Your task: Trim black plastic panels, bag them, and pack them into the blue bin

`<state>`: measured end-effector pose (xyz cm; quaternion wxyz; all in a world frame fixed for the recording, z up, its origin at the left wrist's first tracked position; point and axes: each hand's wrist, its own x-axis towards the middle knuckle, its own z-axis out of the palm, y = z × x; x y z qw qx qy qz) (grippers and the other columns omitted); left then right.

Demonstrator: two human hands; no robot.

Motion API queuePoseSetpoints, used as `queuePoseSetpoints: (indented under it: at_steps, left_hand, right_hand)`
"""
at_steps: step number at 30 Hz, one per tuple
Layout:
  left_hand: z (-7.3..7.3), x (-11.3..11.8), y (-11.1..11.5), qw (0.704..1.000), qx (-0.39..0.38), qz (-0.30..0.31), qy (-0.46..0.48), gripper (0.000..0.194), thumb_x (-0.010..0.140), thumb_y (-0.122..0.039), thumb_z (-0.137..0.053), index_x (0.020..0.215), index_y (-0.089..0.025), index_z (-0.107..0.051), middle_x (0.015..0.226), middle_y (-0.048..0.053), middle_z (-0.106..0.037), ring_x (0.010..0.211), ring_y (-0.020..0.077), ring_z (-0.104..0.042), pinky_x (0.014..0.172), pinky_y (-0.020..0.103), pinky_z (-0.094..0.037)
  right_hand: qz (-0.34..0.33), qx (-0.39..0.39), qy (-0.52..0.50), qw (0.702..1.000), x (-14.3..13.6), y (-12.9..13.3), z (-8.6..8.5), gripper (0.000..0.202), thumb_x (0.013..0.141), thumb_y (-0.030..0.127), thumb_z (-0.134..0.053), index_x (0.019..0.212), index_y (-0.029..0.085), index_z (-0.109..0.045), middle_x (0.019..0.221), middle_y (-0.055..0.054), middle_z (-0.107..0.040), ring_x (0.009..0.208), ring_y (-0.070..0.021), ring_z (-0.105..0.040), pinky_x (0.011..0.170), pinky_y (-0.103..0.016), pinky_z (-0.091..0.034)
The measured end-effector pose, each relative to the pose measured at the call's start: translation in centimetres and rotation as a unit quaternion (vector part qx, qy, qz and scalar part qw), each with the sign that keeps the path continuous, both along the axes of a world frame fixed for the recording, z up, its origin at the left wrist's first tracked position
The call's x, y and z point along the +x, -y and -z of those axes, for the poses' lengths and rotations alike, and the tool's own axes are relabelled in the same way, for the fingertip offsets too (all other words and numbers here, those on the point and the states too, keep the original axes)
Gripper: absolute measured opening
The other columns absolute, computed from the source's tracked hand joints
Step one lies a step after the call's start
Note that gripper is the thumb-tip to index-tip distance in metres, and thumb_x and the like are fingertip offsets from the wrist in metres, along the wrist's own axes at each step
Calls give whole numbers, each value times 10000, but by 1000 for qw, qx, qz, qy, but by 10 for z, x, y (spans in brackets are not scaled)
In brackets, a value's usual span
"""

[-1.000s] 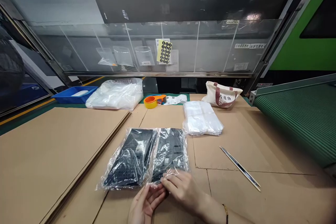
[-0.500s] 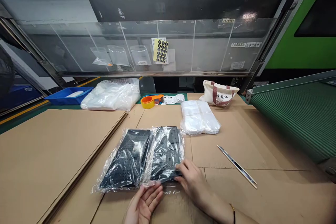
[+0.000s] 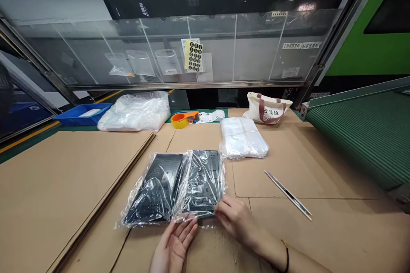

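Two clear plastic bags lie side by side, each around a flat dark panel. My right hand (image 3: 235, 218) pinches the lower right corner of the right bag (image 3: 205, 183); its fingertips are partly hidden. At that bag's lower left corner, my left hand (image 3: 177, 239) rests palm up, its fingers stretched out and the fingertips touching the film. The left bag (image 3: 153, 190) lies a little tilted just beyond my left hand, its edge against the right one.
Behind the bags are a stack of clear bags (image 3: 244, 137), an orange tape dispenser (image 3: 181, 120), a large plastic bundle (image 3: 136, 113), a blue tray (image 3: 78, 116) and a cloth pouch (image 3: 267, 108). A slim pen-like tool (image 3: 288, 195) lies right. Cardboard sheets (image 3: 73, 170) are left, a green conveyor (image 3: 365, 126) right.
The near edge of the right bag's panel now lies flatter and straighter inside the film. My right hand has closed into a tighter pinch at the corner. The view has shifted slightly.
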<state>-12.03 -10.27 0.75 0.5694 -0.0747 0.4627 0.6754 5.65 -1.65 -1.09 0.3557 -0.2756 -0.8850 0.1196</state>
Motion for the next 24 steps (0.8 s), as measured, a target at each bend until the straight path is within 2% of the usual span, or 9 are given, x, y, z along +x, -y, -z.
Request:
queuePoseSetpoints:
  at_steps: [5,9,11,14,16,18,19,22,24]
  left_hand:
    - [-6,3,-1,999,-24,-17,-12,273,851,-56,-421,759,-85,-677,836,164,-742,771,235,-729,693,348,-615]
    - [-5,7,5,999,-27,-16,-41,160,820,-111,-490,812,-119,-649,816,129,-740,731,206,-719,680,320,-602]
    - [-1,15,11,997,-4,33,-74,83,794,-219,-606,805,-141,-630,760,94,-728,645,187,-693,611,289,-581]
    - [3,37,17,977,49,168,-124,304,724,-424,-731,756,-157,-591,648,56,-686,527,159,-630,494,238,-501]
    - [0,54,15,949,79,267,-150,386,729,-519,-712,738,-157,-576,606,57,-671,491,145,-603,478,221,-451]
    - [-11,70,6,894,126,362,-231,389,787,-538,-645,749,-154,-590,625,69,-678,518,140,-602,513,218,-430]
    - [-20,78,0,850,156,404,-300,363,828,-512,-602,760,-155,-603,655,73,-686,559,145,-611,545,224,-427]
    - [-46,100,-28,662,230,486,-522,233,905,-333,-504,796,-178,-639,745,58,-695,677,172,-621,610,246,-416]
    - [-55,116,-49,573,261,493,-601,180,902,-251,-484,846,-189,-644,757,47,-689,678,185,-622,609,260,-426]
  right_hand:
    - [-10,11,-13,1000,2,3,-6,176,886,82,-435,804,186,-552,687,-8,-575,591,-124,-538,537,-210,-399]
    - [-30,-9,-27,999,2,2,-7,188,869,80,-452,964,180,-581,778,-30,-596,668,-144,-576,586,-220,-458]
    - [-38,-45,-20,998,4,2,-7,294,839,41,-450,1064,184,-575,865,-48,-600,736,-150,-600,637,-230,-498]
    - [-52,-130,-20,990,11,4,-9,396,796,19,-505,1148,193,-557,1011,-75,-598,894,-162,-625,770,-262,-539]
    - [-58,-165,-24,984,20,5,-14,414,796,27,-531,1174,197,-552,1108,-90,-593,1009,-168,-617,863,-282,-534]
    - [-51,-166,-23,985,36,4,-23,391,822,51,-522,1180,204,-559,1180,-101,-590,1097,-173,-599,924,-295,-519]
    - [-41,-158,-18,986,46,2,-30,364,840,72,-514,1174,208,-568,1197,-103,-594,1118,-176,-595,938,-302,-517]
    - [1,-115,10,993,86,-10,-54,276,898,163,-502,1149,227,-596,1180,-102,-628,1100,-190,-619,934,-332,-528]
    - [40,-82,21,996,117,-25,-73,230,920,240,-506,1121,237,-616,1142,-99,-656,1062,-204,-643,914,-350,-538]
